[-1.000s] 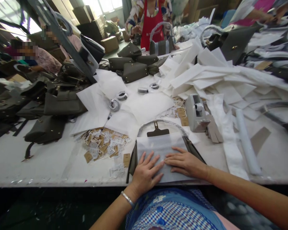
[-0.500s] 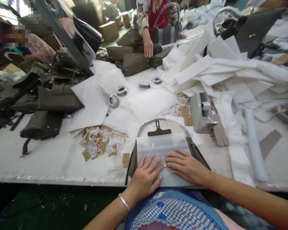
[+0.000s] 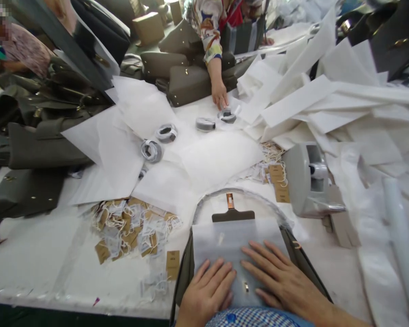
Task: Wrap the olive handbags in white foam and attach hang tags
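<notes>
An olive-grey handbag (image 3: 187,268) lies in front of me at the table's near edge, its wrapped handle (image 3: 204,197) arching away from me. A translucent white sheet (image 3: 235,236) covers its front, and a small gold clasp (image 3: 246,287) pokes through between my hands. My left hand (image 3: 209,288) rests flat on the sheet's left side with its fingers stretched out. On the right side my right hand (image 3: 279,274) lies flat too, fingers spread. Above the sheet a dark strap tab (image 3: 233,215) with a metal end sticks out.
Paper tags with strings (image 3: 129,231) are heaped to the left. At the right stand a grey tape dispenser (image 3: 305,179) and a white roll (image 3: 400,245). White sheets (image 3: 354,100) pile up behind. Across the table a co-worker's hand (image 3: 220,93) touches a wrapped coil (image 3: 226,116). More bags (image 3: 47,141) lie left.
My view has moved closer to the bag. My right hand's fingers have spread wider on the sheet. The co-worker's hand has moved from the bags to a wrapped coil.
</notes>
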{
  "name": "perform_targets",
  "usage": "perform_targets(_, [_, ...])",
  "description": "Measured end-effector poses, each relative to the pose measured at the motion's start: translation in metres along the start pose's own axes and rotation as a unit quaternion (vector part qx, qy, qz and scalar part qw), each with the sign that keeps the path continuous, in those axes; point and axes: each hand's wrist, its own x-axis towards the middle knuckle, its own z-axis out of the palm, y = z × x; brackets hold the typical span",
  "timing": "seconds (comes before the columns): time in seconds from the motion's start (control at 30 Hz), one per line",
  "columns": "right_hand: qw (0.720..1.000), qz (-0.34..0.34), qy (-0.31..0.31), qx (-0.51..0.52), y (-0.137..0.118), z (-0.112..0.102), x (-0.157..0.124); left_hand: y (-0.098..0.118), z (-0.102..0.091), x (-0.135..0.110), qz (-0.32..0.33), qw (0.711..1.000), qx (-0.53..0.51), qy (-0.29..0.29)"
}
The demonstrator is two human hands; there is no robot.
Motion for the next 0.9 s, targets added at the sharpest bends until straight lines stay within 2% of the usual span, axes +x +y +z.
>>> perform_targets(0.1, [1.000,-0.006,0.023,0.014,0.005,0.004,0.003,-0.006,-0.002,0.013,-0.034,0.999,-0.035,0.010])
perform_targets(0.2, [0.999,0.016,0.034,0.039,0.013,0.002,0.007,-0.013,-0.008,0.029,-0.070,0.997,-0.034,-0.022])
perform_targets(0.3, [0.993,0.103,0.015,0.057,0.020,-0.005,0.012,-0.019,-0.012,0.042,-0.098,0.993,0.014,-0.070])
perform_targets(0.37, [0.990,0.132,0.000,0.053,0.023,-0.008,0.016,-0.021,-0.012,0.047,-0.109,0.988,0.039,-0.098])
perform_targets(0.5, [0.988,0.147,-0.016,0.049,0.024,-0.013,0.024,-0.022,-0.013,0.053,-0.119,0.982,0.050,-0.139])
perform_targets(0.63, [0.979,0.176,-0.043,0.091,0.023,-0.022,0.031,-0.024,-0.019,0.060,-0.137,0.972,0.026,-0.191])
perform_targets(0.77, [0.972,0.192,-0.054,0.121,0.024,-0.032,0.035,-0.028,-0.028,0.067,-0.138,0.969,-0.007,-0.206])
perform_targets(0.9, [0.965,0.195,-0.086,0.155,0.028,-0.042,0.041,-0.029,-0.038,0.069,-0.177,0.956,-0.062,-0.227])
